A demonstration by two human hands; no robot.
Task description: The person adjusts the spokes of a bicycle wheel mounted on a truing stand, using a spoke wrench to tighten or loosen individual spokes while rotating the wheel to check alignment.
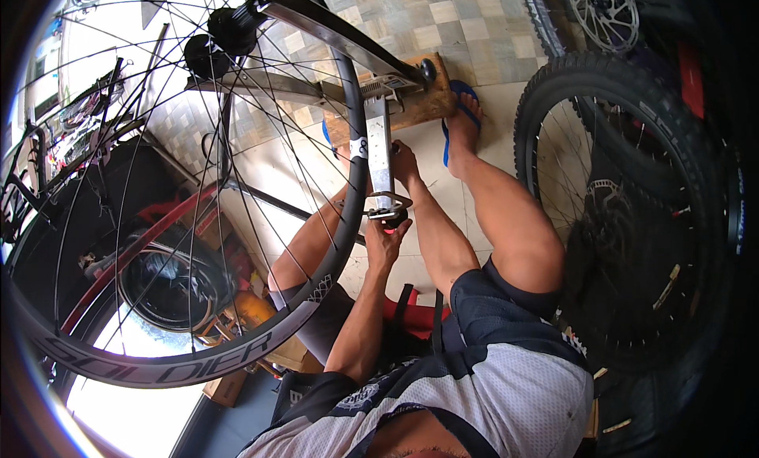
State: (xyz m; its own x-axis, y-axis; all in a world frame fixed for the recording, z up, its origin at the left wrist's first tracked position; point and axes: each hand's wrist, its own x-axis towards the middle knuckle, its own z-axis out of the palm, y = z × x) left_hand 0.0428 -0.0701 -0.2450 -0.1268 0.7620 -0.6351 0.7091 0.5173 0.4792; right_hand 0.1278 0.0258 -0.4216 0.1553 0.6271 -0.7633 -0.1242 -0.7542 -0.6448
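Observation:
A spoked bicycle wheel (345,221) with a deep dark rim fills the left side, its black hub (233,31) held between the metal arms of a truing stand (380,154). The stand is fixed to a wooden block (431,102) on the floor. Close to the rim sits a metal caliper (387,207). My left hand (384,245) is closed on a dark knob just below that caliper. Farther along, my right hand (405,165) has its fingers curled against the side of the stand's post, at a small dark knob partly hidden by the fingers.
A knobbly-tyred wheel (538,118) with a disc rotor leans at the right, with another disc rotor (605,15) beyond. Bicycle parts, a red frame tube (142,245), a smaller wheel (170,288) and cardboard boxes (292,354) lie left. My feet in blue flip-flops (461,130) flank the block.

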